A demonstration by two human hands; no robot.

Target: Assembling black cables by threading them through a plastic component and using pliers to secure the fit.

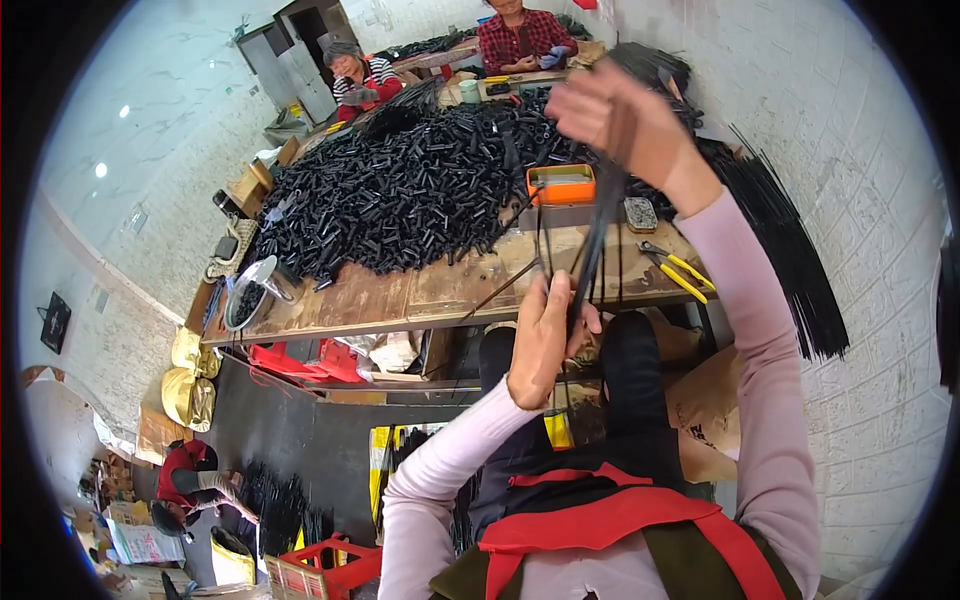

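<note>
Fingers of left hand (541, 342) curl round long thin black strips (597, 238), likely steadying lower part; strips rise toward blurred right hand (628, 125), fingers partly spread, grip unclear. Yellow-handled metal pliers (676, 272) lie on brown wooden bench (385, 298), seemingly for easy reach.

- Orange box (565, 193): on the counter (380, 302), in front of its middle; open-topped.
- Small tin (640, 214): right of the orange box.
- Yellow-handled pliers (690, 271): nearer than the orange box, to its right.
- Pale green cup (469, 92): beyond the orange box, leftward.
- Person in checked shirt (510, 45): well beyond the orange box.
- Gold sacks (188, 395): far left of the orange box.
</note>
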